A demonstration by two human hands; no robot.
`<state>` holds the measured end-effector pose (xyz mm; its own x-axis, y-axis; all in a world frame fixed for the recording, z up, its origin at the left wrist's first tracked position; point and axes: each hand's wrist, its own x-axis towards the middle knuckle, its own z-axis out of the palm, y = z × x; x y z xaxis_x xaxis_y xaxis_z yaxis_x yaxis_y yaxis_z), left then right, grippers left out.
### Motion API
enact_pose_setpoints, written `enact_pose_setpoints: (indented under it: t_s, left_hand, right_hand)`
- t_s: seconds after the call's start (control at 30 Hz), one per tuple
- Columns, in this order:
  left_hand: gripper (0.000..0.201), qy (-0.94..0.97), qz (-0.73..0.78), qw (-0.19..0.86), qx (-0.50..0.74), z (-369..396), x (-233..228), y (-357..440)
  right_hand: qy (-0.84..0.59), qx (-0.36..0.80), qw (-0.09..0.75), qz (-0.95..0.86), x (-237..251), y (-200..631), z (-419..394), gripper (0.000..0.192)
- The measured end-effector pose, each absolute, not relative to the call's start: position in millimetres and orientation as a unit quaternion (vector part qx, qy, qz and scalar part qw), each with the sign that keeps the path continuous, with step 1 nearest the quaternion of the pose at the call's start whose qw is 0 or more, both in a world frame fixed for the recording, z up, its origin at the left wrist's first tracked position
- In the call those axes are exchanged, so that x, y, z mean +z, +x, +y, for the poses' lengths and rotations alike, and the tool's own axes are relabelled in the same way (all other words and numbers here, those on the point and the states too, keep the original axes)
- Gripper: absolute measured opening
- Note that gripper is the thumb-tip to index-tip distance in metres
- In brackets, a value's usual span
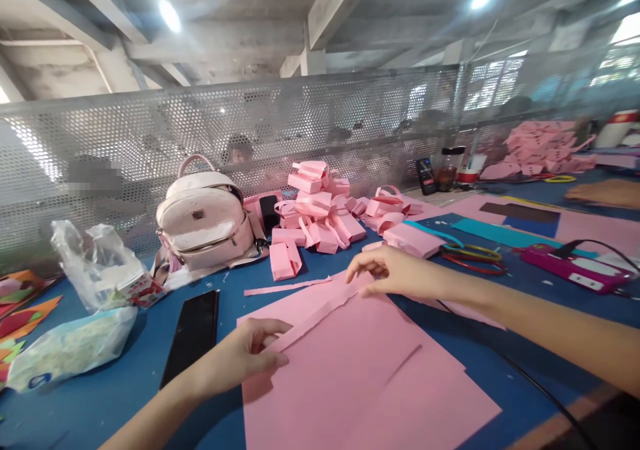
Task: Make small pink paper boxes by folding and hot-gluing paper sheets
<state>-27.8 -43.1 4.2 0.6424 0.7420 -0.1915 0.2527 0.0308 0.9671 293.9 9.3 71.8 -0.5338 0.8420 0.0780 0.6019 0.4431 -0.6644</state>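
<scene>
A narrow pink paper strip (320, 317) with a rough edge lies slantwise above a stack of pink paper sheets (350, 390). My left hand (255, 350) pinches its near-left end between thumb and fingers. At the far-right end, the curled fingers of my right hand (383, 270) grip the same strip. Another thin pink strip (285, 289) rests just beyond the sheets. Behind them stands a pile of folded pink paper bags (320, 213) with loop handles.
Left of the sheets lie a black phone (193, 337), a tissue pack (75, 350) and a plastic bag (95, 263). A pale backpack (200, 213) stands behind. Rightward are a purple power strip (575, 268), its black cable (515, 363) and another person's hand (605, 193).
</scene>
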Motion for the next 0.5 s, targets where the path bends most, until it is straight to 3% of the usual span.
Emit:
enact_pose_setpoints:
  t_s: [0.1, 0.27, 0.43, 0.5]
  left_hand:
    - [0.053, 0.678, 0.423, 0.556, 0.228, -40, -2, -30]
    - [0.036, 0.721, 0.445, 0.443, 0.293, -40, 8, -29]
    - [0.032, 0.744, 0.487, 0.361, 0.281, -41, 17, -27]
    - [0.030, 0.755, 0.496, 0.335, 0.270, -42, 18, -26]
  right_hand:
    - [-0.453, 0.272, 0.186, -0.829, 70, 284, 0, 0.024]
    - [-0.449, 0.160, 0.110, -0.872, 64, 272, -10, 0.027]
    - [-0.372, 0.005, 0.086, -0.924, 49, 271, -11, 0.010]
    - [-0.350, -0.020, 0.089, -0.932, 45, 271, -10, 0.020]
